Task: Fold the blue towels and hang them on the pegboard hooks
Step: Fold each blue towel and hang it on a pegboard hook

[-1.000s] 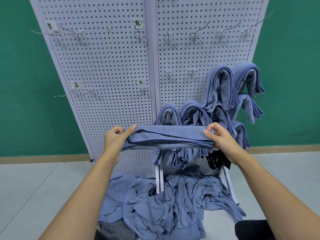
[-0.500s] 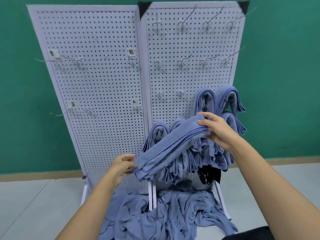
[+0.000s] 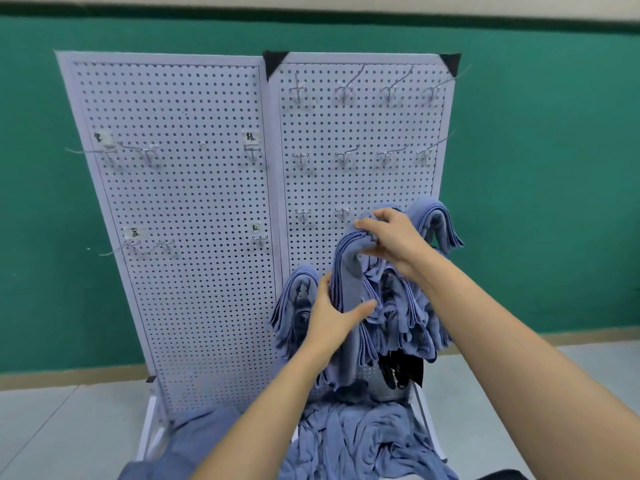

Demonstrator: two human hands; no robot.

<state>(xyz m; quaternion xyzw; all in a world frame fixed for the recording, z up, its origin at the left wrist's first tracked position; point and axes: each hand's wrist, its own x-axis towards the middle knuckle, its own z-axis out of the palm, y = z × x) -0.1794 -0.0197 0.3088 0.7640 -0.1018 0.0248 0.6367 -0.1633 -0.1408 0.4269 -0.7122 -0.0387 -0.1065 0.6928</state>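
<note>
A folded blue towel (image 3: 348,289) hangs doubled over in front of the right panel of the white pegboard (image 3: 194,202). My right hand (image 3: 391,239) grips its top fold just below and right of an empty hook (image 3: 342,213). My left hand (image 3: 334,317) holds the towel's hanging layers lower down. Several folded blue towels hang on the lower right hooks, one at the left (image 3: 298,299) and one at the upper right (image 3: 436,220). Whether the held towel rests on a hook is hidden by my right hand.
A heap of unfolded blue towels (image 3: 363,441) lies on the floor at the pegboard's base. Rows of empty metal hooks (image 3: 343,159) stick out of both panels. Something black (image 3: 401,370) hangs under the towels. A green wall stands behind.
The towel went from stretched level between both hands to hanging doubled over. My right hand rose toward the third hook row; my left hand moved in onto the hanging layers. The view tilted upward.
</note>
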